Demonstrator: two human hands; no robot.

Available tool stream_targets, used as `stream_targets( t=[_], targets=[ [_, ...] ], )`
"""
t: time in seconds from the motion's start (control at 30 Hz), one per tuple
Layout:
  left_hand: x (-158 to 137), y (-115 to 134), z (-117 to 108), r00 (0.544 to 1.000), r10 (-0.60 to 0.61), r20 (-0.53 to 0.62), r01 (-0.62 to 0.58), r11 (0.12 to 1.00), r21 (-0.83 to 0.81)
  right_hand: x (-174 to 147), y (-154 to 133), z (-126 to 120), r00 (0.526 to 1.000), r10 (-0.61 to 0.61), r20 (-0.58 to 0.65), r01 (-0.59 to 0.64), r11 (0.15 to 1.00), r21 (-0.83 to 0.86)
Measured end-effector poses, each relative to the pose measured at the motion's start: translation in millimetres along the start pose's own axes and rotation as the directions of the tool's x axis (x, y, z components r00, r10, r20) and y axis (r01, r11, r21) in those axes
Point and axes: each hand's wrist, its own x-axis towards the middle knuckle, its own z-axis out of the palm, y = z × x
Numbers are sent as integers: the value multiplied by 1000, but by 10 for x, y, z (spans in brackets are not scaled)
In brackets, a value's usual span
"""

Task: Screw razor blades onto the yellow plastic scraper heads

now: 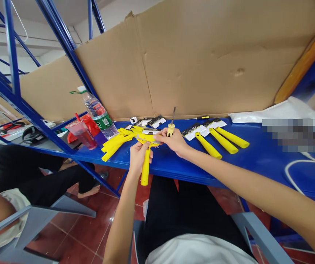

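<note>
My left hand (139,158) is closed round a yellow scraper (145,167), whose handle points down toward me and whose wide head faces away. My right hand (175,141) has a screwdriver (171,129) tucked in it, pale handle low and metal shaft pointing up. The thumb and fingertips of that hand also meet the scraper's head; any small part between them is too small to make out. Left of my hands lies a pile of yellow scrapers (117,143). To the right, a few more yellow handles (208,145) rest partly on black-and-white cards (193,131).
On the blue table (179,165) stand a water bottle (101,115) and a red drink cup (82,134) at the left. A small black-and-yellow screwdriver (203,117) lies at the back. Cardboard (201,62) walls the rear. A white cable (291,170) curls at right. Another person (36,179) sits at left.
</note>
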Motion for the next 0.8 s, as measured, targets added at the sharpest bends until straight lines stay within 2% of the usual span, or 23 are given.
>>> stream_targets(
  t=[0.23,0.47,0.8],
  targets=[
    [-2,11,8,998,2,63,-4,1000,19,-34,58,-4,999,-25,34,29,993,-114],
    [-22,35,4,993,8,120,-12,1000,26,-61,65,-14,994,-46,98,59,990,-131],
    [-41,36,-6,988,-8,154,4,1000,27,-49,9,-12,998,-31,46,36,993,-116]
  ],
)
